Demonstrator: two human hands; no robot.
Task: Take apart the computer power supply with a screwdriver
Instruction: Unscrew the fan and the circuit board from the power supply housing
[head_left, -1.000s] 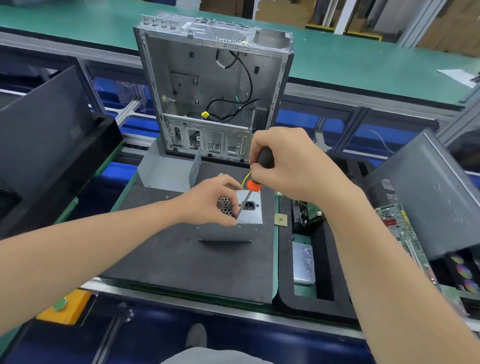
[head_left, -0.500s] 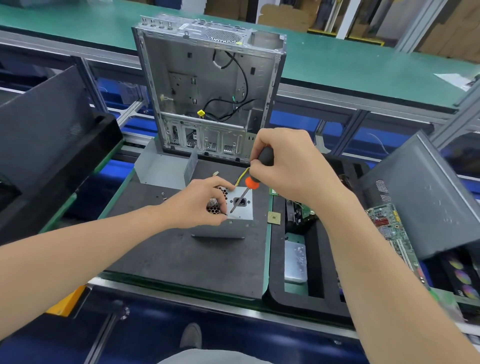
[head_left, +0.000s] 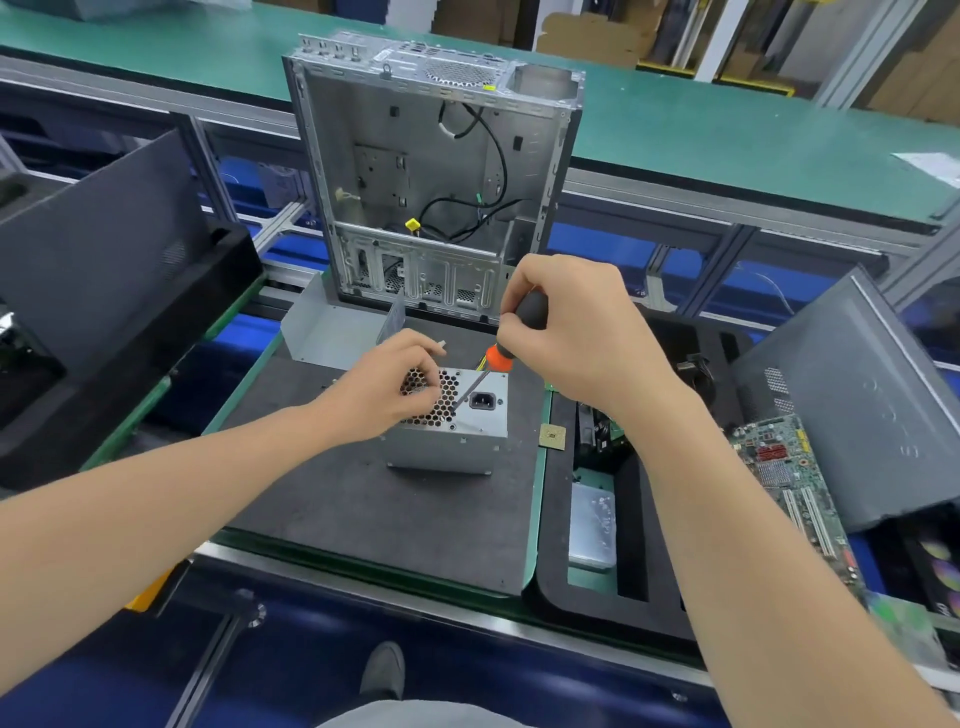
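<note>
A silver power supply stands on a dark foam mat, its honeycomb fan grille and black power socket facing up. My left hand rests on the grille's left part and steadies the box. My right hand grips a screwdriver with a black and orange handle. Its shaft slants down-left, and the tip touches the top face at the grille's right edge, beside the socket. Yellow wires show behind the box.
An empty, open computer case stands upright behind the mat, with a bent metal panel at its foot. Right of the mat: a small CPU chip, a black foam tray of parts, a motherboard and a grey cover. A dark panel leans at left.
My head has shifted, so the scene sits a little differently in view. The screwdriver tip stays on the top face of the power supply, and both hands keep their hold.
</note>
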